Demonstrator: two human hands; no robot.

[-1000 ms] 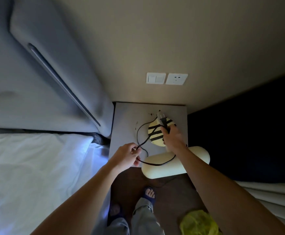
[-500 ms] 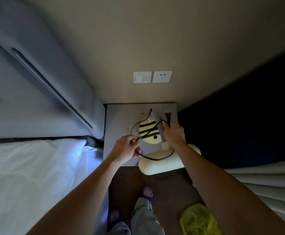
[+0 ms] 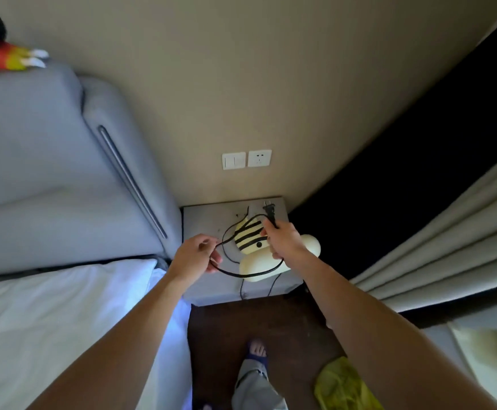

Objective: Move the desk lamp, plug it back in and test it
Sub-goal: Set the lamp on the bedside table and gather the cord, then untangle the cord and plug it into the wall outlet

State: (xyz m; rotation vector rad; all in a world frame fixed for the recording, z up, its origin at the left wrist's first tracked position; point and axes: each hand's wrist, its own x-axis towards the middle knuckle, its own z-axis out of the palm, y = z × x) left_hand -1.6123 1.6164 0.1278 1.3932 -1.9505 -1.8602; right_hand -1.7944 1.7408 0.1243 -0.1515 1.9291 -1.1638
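A bee-shaped lamp (image 3: 248, 239), cream with black stripes and pale wings, sits unlit on a grey nightstand (image 3: 200, 220). My right hand (image 3: 282, 242) pinches the black plug (image 3: 270, 213) just behind its prongs, which point toward the wall. My left hand (image 3: 195, 257) grips a loop of the black cord (image 3: 241, 275) to the lamp's left. The cord sags between both hands and over the nightstand's front. On the wall above are a white socket (image 3: 259, 158), with nothing plugged in, and a switch plate (image 3: 233, 161).
A grey padded headboard (image 3: 49, 161) and a white bed (image 3: 49, 321) fill the left. Curtains (image 3: 448, 250) hang at the right beside a dark gap. My slippered foot (image 3: 256, 350) stands on brown floor, near a yellow bag (image 3: 345, 386). A doll (image 3: 1, 54) lies on the headboard.
My right hand has lifted the plug up off the lamp toward the wall. The view has tilted up, showing more wall, curtain and the doll.
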